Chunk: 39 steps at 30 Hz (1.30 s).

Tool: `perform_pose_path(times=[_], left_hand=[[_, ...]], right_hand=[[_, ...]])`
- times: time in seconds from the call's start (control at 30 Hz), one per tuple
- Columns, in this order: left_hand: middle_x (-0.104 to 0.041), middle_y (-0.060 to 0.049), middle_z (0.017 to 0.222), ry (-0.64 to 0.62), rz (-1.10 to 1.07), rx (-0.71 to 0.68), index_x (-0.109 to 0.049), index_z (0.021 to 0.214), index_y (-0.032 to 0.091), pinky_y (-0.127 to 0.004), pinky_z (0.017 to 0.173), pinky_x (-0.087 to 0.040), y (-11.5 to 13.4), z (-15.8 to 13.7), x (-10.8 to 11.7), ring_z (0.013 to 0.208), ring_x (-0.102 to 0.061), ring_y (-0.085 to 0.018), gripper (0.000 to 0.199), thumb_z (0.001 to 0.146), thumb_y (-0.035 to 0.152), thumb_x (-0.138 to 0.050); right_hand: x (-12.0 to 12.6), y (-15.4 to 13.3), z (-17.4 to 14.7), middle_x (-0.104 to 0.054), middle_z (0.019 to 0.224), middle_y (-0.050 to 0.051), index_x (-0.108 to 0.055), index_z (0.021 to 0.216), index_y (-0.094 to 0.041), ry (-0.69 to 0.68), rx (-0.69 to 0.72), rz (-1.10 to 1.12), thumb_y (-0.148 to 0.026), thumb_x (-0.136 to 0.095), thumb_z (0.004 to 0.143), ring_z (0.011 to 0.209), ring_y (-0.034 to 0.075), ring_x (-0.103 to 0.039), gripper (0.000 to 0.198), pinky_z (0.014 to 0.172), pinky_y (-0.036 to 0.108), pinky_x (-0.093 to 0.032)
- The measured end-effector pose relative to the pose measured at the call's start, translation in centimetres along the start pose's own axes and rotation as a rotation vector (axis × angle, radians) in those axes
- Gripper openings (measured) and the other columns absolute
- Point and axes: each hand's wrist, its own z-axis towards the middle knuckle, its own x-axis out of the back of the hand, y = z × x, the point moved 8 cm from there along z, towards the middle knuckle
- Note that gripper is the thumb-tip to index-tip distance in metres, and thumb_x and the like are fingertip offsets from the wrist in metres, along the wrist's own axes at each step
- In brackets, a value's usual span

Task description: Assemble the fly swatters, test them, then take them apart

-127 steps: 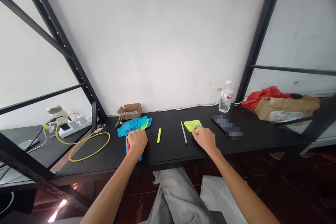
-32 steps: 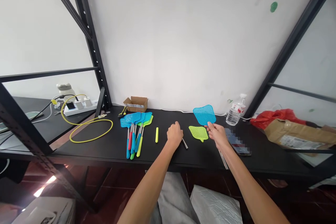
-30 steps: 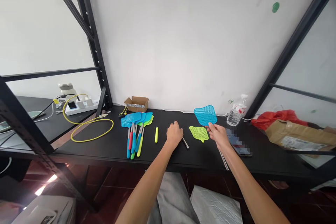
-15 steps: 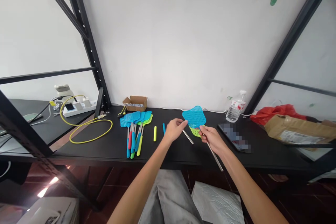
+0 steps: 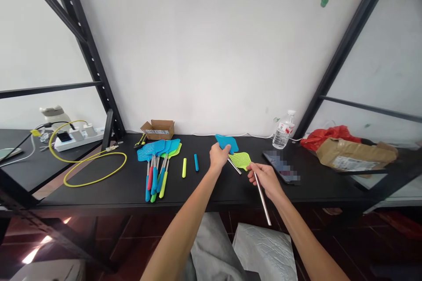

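My left hand is closed on a blue fly swatter head, tilted above the black tabletop. A short piece of metal rod shows just below that hand; whether the hand grips it I cannot tell. My right hand is closed round the upper end of a bare metal rod, which slants down past the table's front edge. By its fingertips is the narrow end of a lime green fly swatter head; whether rod and head are joined is hidden. Left of the hands lie a yellow-green grip tube and a blue grip tube.
Several fly swatters lie piled at the left, with a small open cardboard box behind. A yellow cable loops further left. To the right are a phone, a water bottle and a cardboard package.
The blue head has moved from beside the right hand to the left hand and now tilts. More of the green head shows. The right-hand rod hangs more steeply, and the view has shifted right.
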Motion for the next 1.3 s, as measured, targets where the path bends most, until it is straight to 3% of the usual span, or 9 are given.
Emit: perform_pose_path(times=[0.2,0.37,0.5,0.63,0.77,0.87,1.0,1.13,1.3], left_hand=[[-0.068,-0.015,0.11,-0.024,0.554,-0.018,-0.051,0.119,0.017,-0.035,0.082,-0.048,0.7,-0.2,-5.5,0.106,-0.064,-0.027,0.039,0.088,0.041,-0.056],[-0.069,-0.016,0.105,-0.076,0.716,-0.101,-0.057,0.112,0.016,-0.036,0.081,-0.047,1.0,-0.4,-6.0,0.102,-0.066,-0.03,0.039,0.087,0.046,-0.058],[-0.07,-0.009,0.103,-0.005,0.747,-0.158,-0.06,0.116,0.024,-0.031,0.077,-0.045,0.9,-2.5,-1.2,0.097,-0.066,-0.025,0.029,0.091,0.035,-0.051],[-0.07,-0.001,0.087,0.055,0.781,-0.191,-0.064,0.109,0.03,-0.026,0.068,-0.041,0.6,-6.1,6.2,0.08,-0.065,-0.018,0.025,0.093,0.037,-0.046],[-0.068,-0.004,0.093,0.255,1.0,-0.093,-0.065,0.102,0.027,-0.027,0.067,-0.04,-0.6,-8.4,15.4,0.087,-0.063,-0.021,0.024,0.092,0.037,-0.046],[-0.066,-0.008,0.1,0.276,1.204,0.016,-0.065,0.097,0.022,-0.029,0.07,-0.043,-2.1,-8.5,19.8,0.098,-0.06,-0.026,0.023,0.089,0.039,-0.052],[-0.064,-0.011,0.103,0.181,1.3,0.098,-0.065,0.095,0.019,-0.031,0.07,-0.047,-3.2,-7.5,21.4,0.099,-0.059,-0.028,0.024,0.088,0.04,-0.055],[-0.065,-0.014,0.101,0.16,1.316,0.148,-0.065,0.1,0.015,-0.035,0.072,-0.049,-3.0,-6.3,22.0,0.098,-0.061,-0.029,0.028,0.088,0.038,-0.054],[-0.067,-0.015,0.096,0.064,1.33,0.181,-0.069,0.091,0.013,-0.036,0.075,-0.047,-3.6,-5.1,22.2,0.096,-0.063,-0.03,0.026,0.088,0.034,-0.053]], right_hand=[[2.8,-1.2,3.5,-0.063,0.057,0.004,-0.073,0.083,-0.013,0.11,0.119,-0.342,-0.056,-0.051,0.084,0.041,0.012,-0.051,0.048,0.043,0.023,-0.038],[2.8,-1.5,4.8,-0.066,0.062,0.006,-0.074,0.083,-0.014,0.163,0.142,-0.453,-0.056,-0.048,0.084,0.044,0.015,-0.054,0.049,0.046,0.026,-0.039],[-0.8,-2.6,5.8,-0.066,0.063,0.003,-0.074,0.081,-0.018,0.098,0.18,-0.568,-0.051,-0.047,0.087,0.051,0.017,-0.06,0.043,0.054,0.026,-0.041],[-8.2,-4.8,7.3,-0.069,0.067,0.006,-0.073,0.073,-0.02,-0.024,0.299,-0.808,-0.044,-0.048,0.091,0.07,0.021,-0.067,0.039,0.063,0.026,-0.041],[-13.9,-4.7,8.7,-0.073,0.089,0.012,-0.073,0.087,-0.02,-0.072,0.245,-1.076,-0.039,-0.057,0.09,0.087,0.025,-0.068,0.025,0.069,0.028,-0.042],[-16.0,-4.3,9.0,-0.071,0.095,0.014,-0.071,0.096,-0.017,-0.084,0.224,-1.195,-0.036,-0.057,0.091,0.088,0.026,-0.068,0.023,0.069,0.029,-0.043],[-15.8,-4.5,8.0,-0.069,0.096,0.012,-0.067,0.108,-0.018,-0.081,0.268,-1.23,-0.036,-0.052,0.094,0.088,0.027,-0.068,0.027,0.069,0.031,-0.044],[-12.8,-5.1,6.1,-0.063,0.111,0.015,-0.058,0.128,-0.02,0.018,0.345,-1.254,-0.045,-0.053,0.092,0.103,0.032,-0.062,0.044,0.067,0.032,-0.043],[-11.4,-4.1,4.4,-0.062,0.107,0.013,-0.056,0.131,-0.023,-0.099,0.302,-1.251,-0.05,-0.051,0.091,0.096,0.029,-0.063,0.049,0.064,0.03,-0.041]])
